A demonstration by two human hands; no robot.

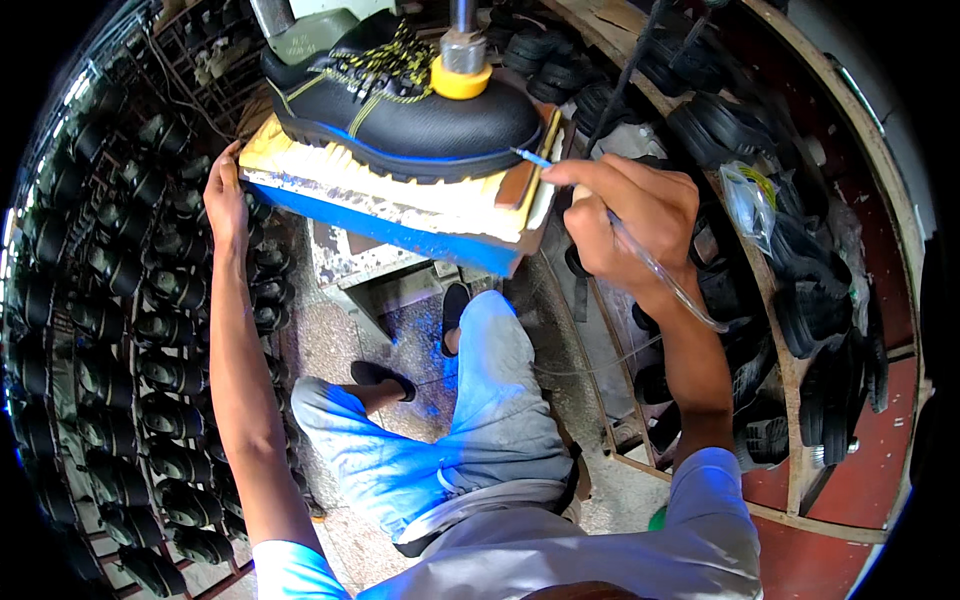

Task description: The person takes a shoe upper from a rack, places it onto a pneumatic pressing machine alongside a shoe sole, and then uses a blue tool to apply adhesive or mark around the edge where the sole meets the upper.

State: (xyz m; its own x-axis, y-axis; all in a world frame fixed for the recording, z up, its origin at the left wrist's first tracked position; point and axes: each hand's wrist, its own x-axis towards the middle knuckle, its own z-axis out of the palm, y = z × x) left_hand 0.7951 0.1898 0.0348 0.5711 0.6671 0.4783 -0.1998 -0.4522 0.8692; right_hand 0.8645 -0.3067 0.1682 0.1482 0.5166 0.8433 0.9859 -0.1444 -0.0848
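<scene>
A black lace-up shoe (420, 115), with yellow-flecked laces and stitching, rests on its sole with the toe to the right. A blue line runs where the upper meets the sole. Under it is a padded block (400, 237) with a ragged cream top and a blue side. My left hand (226, 195) grips the block's left end. In my right hand (635, 220) is a slim pen-like tool (660, 268) with a clear barrel and a blue front; its tip is at the toe's lower edge, contact unclear. A metal rod with a yellow pad (461, 80) presses on the shoe's toe area.
Racks of black shoes (170, 340) fill the left side. To the right, curved wooden shelves (785, 400) hold black soles and a clear plastic bag (750, 205). A green machine part (312, 38) stands behind the heel. A pale metal stand (365, 265) is below the block.
</scene>
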